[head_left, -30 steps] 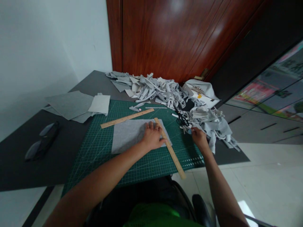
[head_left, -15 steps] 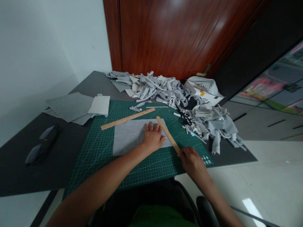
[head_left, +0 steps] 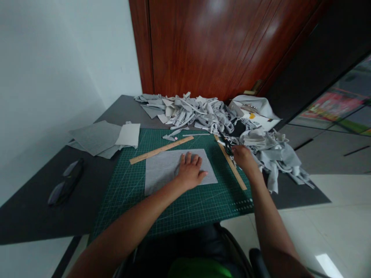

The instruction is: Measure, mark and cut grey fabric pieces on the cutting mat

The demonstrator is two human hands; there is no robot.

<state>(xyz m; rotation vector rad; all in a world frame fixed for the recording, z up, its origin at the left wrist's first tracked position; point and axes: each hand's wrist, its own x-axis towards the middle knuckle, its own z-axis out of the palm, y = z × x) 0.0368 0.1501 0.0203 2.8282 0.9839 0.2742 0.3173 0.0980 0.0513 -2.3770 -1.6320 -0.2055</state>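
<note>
My left hand (head_left: 189, 172) lies open, palm down and fingers spread, on a grey rectangle of fabric (head_left: 159, 170). The fabric is flat on a green cutting mat (head_left: 124, 193). At the right side of the mat, my right hand (head_left: 244, 157) has its fingers closed at the handles of black scissors (head_left: 227, 146), partly hidden among scraps. Just left of that hand, a wooden ruler (head_left: 234, 172) rests slanting on the mat, apart from the fabric. A second wooden ruler (head_left: 162, 150) lies along the fabric's far edge, overlapping its upper left corner.
Heaps of grey fabric strips (head_left: 199, 112) line the back and a fabric pile (head_left: 272, 150) covers the right. A white box (head_left: 255, 114) stands behind. Grey fabric sheets (head_left: 95, 137) and glasses (head_left: 65, 183) are on the dark table (head_left: 26, 208) at left.
My right hand has let go of the ruler, now farther right on the mat, and moved up to the scissors. My left hand stays on the fabric. The view shifted slightly.
</note>
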